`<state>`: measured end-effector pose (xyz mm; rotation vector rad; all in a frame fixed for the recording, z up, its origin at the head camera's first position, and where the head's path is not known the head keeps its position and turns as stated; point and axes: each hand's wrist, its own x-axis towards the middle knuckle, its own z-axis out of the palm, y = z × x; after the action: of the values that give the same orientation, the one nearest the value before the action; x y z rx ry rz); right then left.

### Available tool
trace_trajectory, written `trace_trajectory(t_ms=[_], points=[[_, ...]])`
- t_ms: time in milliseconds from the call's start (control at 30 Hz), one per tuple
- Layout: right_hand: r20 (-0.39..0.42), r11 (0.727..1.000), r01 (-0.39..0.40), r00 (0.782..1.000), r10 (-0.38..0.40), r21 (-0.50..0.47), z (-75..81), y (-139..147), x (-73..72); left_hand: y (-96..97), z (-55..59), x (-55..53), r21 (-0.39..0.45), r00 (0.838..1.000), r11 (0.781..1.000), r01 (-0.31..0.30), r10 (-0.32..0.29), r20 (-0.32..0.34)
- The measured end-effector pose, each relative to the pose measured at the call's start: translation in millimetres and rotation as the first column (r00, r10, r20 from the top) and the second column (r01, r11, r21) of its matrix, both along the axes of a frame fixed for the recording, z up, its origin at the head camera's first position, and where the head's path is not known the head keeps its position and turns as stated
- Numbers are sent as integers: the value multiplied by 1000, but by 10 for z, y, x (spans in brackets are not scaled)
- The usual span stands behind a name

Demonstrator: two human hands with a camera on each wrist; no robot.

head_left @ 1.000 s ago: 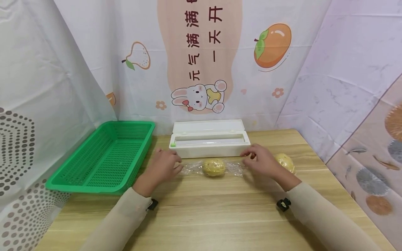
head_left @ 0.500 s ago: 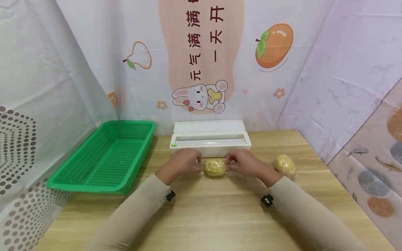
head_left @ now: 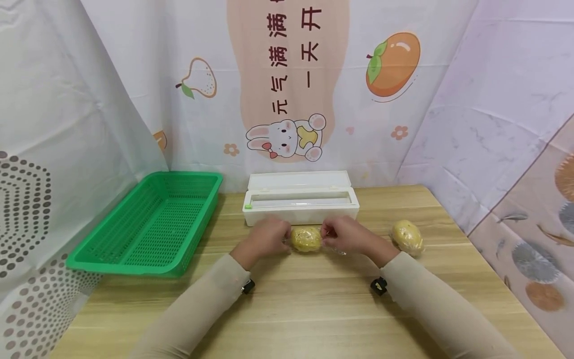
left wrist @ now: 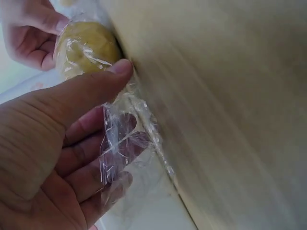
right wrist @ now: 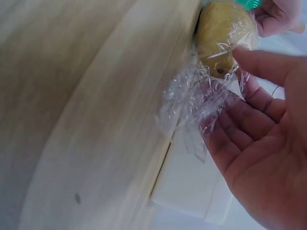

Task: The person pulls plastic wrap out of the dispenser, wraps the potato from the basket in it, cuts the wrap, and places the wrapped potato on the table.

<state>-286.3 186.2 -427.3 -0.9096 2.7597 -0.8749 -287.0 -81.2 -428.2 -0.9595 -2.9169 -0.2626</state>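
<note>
A potato (head_left: 306, 239) wrapped in clear cling film lies on the table in the middle of the head view. At its left end my left hand (head_left: 270, 236) holds the gathered film (left wrist: 120, 143) between thumb and fingers, the thumb tip against the potato's side. From the other end my right hand (head_left: 347, 234) pinches the film's crumpled tail (right wrist: 192, 100), with loose film hanging past the fingers. Both hands are close to the potato. Farther right, beyond my right wrist, sits a second film-wrapped potato (head_left: 407, 236).
Right behind the hands stands a white cling film dispenser (head_left: 300, 215) with its lid raised against the wall cloth. A green perforated basket (head_left: 197, 249) is at the left of the wooden table (head_left: 309, 309). Printed cloth (head_left: 202, 129) hangs around the back and sides.
Both hands have moved inward from the film's spread ends to the potato's sides. The film tails are now bunched close to it. The potato has stayed in about the same place.
</note>
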Motion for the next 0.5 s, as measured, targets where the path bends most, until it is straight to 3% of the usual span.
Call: trace_trajectory(t_ms=[133, 367, 500], points=[[13, 999, -20, 1000, 20, 26, 14, 7, 25, 20, -26, 7, -37, 999, 999, 1, -2, -36], [-69, 999, -7, 998, 11, 45, 14, -38, 54, 8, -32, 22, -47, 995, 998, 39, -43, -92], [-67, 999, 5, 998, -2, 45, 11, -62, 61, -5, -21, 49, -38, 992, 998, 58, -61, -108]])
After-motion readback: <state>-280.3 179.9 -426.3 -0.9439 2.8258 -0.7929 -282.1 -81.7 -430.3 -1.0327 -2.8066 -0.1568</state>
